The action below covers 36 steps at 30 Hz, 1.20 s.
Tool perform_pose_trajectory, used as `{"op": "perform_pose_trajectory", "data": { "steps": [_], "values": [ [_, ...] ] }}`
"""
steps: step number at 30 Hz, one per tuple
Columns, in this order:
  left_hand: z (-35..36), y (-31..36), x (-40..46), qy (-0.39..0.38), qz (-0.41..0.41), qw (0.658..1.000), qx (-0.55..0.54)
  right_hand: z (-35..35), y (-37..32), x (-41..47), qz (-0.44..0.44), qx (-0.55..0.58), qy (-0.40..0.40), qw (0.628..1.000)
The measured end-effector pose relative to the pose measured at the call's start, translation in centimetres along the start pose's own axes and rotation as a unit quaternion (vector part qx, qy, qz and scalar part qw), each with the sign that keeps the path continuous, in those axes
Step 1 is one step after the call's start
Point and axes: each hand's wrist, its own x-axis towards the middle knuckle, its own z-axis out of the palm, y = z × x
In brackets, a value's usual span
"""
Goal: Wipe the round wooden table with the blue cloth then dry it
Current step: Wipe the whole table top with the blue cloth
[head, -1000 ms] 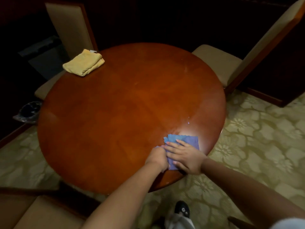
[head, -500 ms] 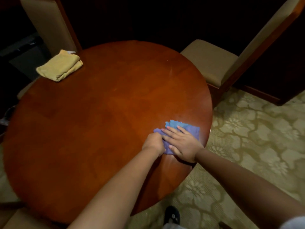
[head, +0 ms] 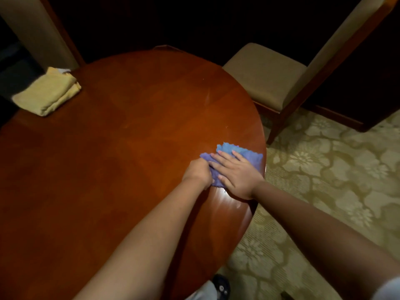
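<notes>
Under both hands, near the right edge of the round wooden worktop [head: 134, 148], lies the blue cloth [head: 249, 155], rumpled, its scalloped far edge showing beyond the fingertips. The right hand [head: 236, 174] lies flat on the cloth with fingers straight and spread, palm down, pressing it to the wood; the heel of this hand sits on bare worktop just behind the cloth. The left hand [head: 198, 172] is touching the right hand's thumb side, fingers curled into a fist that bunches the cloth's left edge. Both forearms reach in from the near side, the left one crossing over the worktop, the right one over the carpet [head: 324, 180]. Just behind the right hand the wood shows a glossy sheen. Far off to the left of the hands, at the worktop's far left edge, sits a folded yellow towel [head: 48, 92], well apart from the cloth. Beyond the right hand stands a beige chair [head: 266, 74], close to the worktop's rim; another chair back [head: 36, 33] rises behind the towel. A shoe [head: 220, 284] shows on the carpet below the near rim.
</notes>
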Motion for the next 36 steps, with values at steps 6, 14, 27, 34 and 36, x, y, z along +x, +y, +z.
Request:
{"op": "perform_pose_trajectory", "data": {
  "steps": [6,14,27,34,36],
  "values": [
    [-1.0,2.4,3.1,-0.011,-0.021,1.0,-0.012,-0.8,3.0,1.8,0.004,0.017,-0.04,0.999],
    [-4.4,6.6,8.9,-0.054,-0.043,0.998,-0.001,-2.3,8.6,6.6,-0.003,0.031,-0.07,0.997],
    [-4.6,8.2,7.5,-0.017,-0.025,0.989,0.144,-3.0,8.8,7.5,0.018,0.048,-0.107,0.993],
    [-2.3,6.6,3.2,0.033,-0.049,0.988,0.144,-3.0,9.4,6.7,-0.038,0.027,-0.145,0.988],
    [-2.1,6.3,2.4,0.032,-0.054,0.987,0.147,-3.0,8.8,6.1,-0.045,0.027,-0.15,0.987]
  ]
}}
